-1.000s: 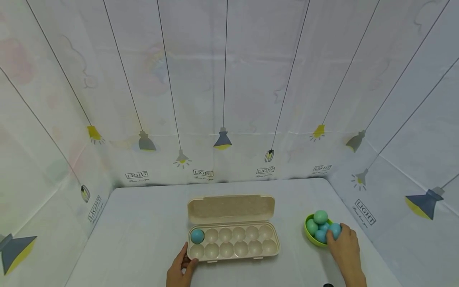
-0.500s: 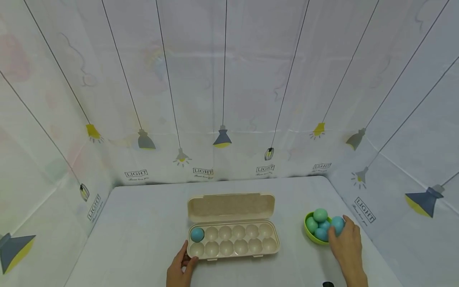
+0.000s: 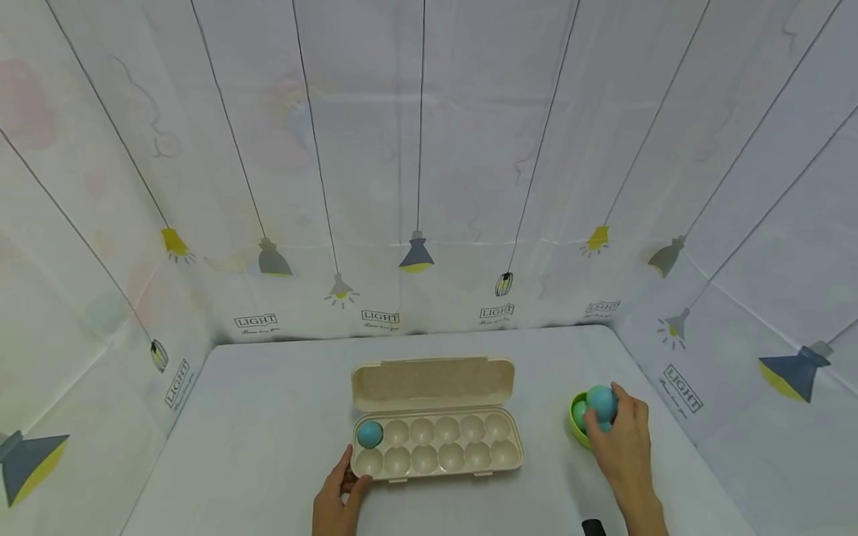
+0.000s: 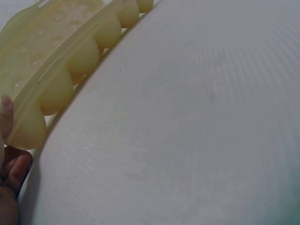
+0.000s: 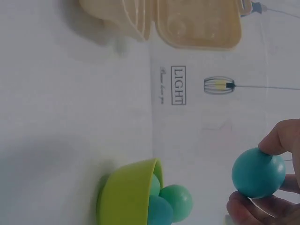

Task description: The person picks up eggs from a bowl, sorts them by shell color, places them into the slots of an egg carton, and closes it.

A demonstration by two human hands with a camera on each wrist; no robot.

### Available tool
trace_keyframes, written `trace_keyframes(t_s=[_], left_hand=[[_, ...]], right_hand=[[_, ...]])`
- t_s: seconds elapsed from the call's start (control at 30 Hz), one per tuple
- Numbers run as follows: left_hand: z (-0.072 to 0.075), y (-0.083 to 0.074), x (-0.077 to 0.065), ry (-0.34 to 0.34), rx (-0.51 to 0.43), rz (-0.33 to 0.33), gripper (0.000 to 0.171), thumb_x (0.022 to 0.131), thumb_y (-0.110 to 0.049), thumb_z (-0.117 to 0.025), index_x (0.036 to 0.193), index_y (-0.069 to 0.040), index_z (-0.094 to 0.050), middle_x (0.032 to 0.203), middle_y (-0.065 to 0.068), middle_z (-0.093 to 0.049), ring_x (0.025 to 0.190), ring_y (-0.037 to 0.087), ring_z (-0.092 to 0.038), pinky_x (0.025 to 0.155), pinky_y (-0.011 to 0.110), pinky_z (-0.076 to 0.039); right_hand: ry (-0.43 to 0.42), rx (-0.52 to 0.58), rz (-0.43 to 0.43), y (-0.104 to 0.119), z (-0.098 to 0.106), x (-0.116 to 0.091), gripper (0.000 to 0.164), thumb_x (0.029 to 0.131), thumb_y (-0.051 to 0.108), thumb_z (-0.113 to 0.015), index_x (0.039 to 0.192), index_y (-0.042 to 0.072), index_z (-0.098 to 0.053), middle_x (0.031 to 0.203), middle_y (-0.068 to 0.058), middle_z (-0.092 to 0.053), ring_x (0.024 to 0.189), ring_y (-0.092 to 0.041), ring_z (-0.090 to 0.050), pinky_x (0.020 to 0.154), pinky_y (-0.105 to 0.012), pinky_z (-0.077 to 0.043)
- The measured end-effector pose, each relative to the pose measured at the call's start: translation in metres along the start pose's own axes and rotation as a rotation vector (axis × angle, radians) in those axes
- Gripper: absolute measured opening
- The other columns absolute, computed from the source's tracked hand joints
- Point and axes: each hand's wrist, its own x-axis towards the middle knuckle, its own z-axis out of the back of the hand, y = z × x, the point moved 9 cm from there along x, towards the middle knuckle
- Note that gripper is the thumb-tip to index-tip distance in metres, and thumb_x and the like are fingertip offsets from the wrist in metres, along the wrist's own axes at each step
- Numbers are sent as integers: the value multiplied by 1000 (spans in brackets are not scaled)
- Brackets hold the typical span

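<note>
A beige egg carton [image 3: 447,476] lies open on the table, its lid [image 3: 432,385] raised at the back. One blue egg [image 3: 369,435] sits in its back-left cup. My left hand [image 3: 339,497] grips the carton's front-left corner, thumb [image 4: 5,117] on the rim and fingers lower down. At the right, my right hand [image 3: 623,443] pinches another blue egg [image 5: 258,173] between thumb and fingers. That egg is held above a lime-green bowl [image 5: 124,197], apart from it. Green and blue eggs lie in the bowl, including a green egg [image 5: 177,202]; the hand partly hides them in the head view.
White cloth covers the table [image 3: 268,417]. Walls printed with hanging lamps [image 3: 417,253] stand behind it and at both sides. A small black object [image 3: 593,527] shows at the front edge, near the right forearm.
My right hand has lifted the blue egg out of the bowl and moved it left, over the other eggs. My left hand stays at the carton's corner.
</note>
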Motion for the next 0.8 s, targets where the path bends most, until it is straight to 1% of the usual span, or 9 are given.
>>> trace_keyframes(t_s=[0.13, 0.23, 0.3, 0.4, 0.47, 0.57, 0.63, 0.7, 0.8], left_hand=[[2, -2, 2, -9, -28, 3, 66, 91, -38, -73, 147, -11, -50, 99, -4, -66, 81, -2, -58, 75, 19, -53], [2, -1, 3, -7, -42, 17, 66, 91, -36, -74, 148, -13, -49, 99, -5, -66, 81, -2, -58, 76, 18, -52], [2, -1, 3, -6, -44, 22, 66, 91, -36, -74, 148, -14, -49, 99, -5, -66, 81, -2, -58, 76, 18, -52], [2, -1, 3, -7, -32, 18, 66, 91, -39, -73, 148, -12, -50, 99, -4, -66, 81, -2, -57, 75, 18, -51], [2, -1, 2, -5, -26, 14, 66, 92, -40, -72, 147, -10, -50, 99, -3, -66, 81, -2, -57, 75, 19, -52], [2, -1, 0, -1, -25, 14, 67, 92, -41, -71, 147, -9, -50, 100, -2, -66, 81, -2, -57, 75, 19, -52], [2, -1, 0, 1, -32, 13, 66, 92, -41, -71, 147, -9, -50, 100, -2, -66, 81, -2, -57, 75, 19, -53], [1, -2, -1, 2, -36, 13, 66, 92, -40, -71, 147, -9, -50, 100, -2, -66, 81, -2, -57, 75, 19, -53], [1, -3, -1, 3, -40, 14, 66, 92, -40, -72, 147, -9, -50, 101, -1, -66, 82, -2, -58, 76, 19, -53]], right_hand=[[-41, 29, 78, 21, -5, -1, 60, 91, 12, -63, 145, -3, -43, 129, -30, -43, 108, -48, -55, 88, -65, -51], [-66, 50, 147, 37, -11, -3, 60, 87, 9, -67, 142, -4, -46, 125, -29, -43, 105, -44, -55, 85, -63, -53], [-86, 61, 196, 47, -16, -6, 59, 85, 7, -70, 139, -4, -51, 122, -29, -44, 102, -41, -55, 83, -60, -54], [-102, 49, 267, 61, -25, -11, 56, 82, 6, -74, 135, 0, -57, 117, -27, -46, 97, -36, -57, 79, -55, -56], [-99, 40, 296, 69, -32, -15, 55, 81, 6, -77, 133, 2, -60, 116, -25, -46, 93, -32, -57, 75, -50, -57], [-85, 51, 325, 80, -43, -20, 54, 81, 7, -81, 131, 5, -62, 116, -23, -47, 90, -28, -57, 73, -45, -57], [-74, 77, 339, 87, -50, -25, 54, 80, 7, -82, 131, 7, -62, 117, -23, -48, 90, -28, -59, 73, -45, -58], [-59, 107, 353, 95, -57, -29, 54, 80, 6, -82, 130, 7, -62, 117, -24, -48, 92, -30, -61, 76, -47, -59], [-26, 153, 361, 105, -69, -35, 52, 80, 3, -79, 129, 4, -61, 118, -23, -51, 98, -34, -64, 81, -50, -59]])
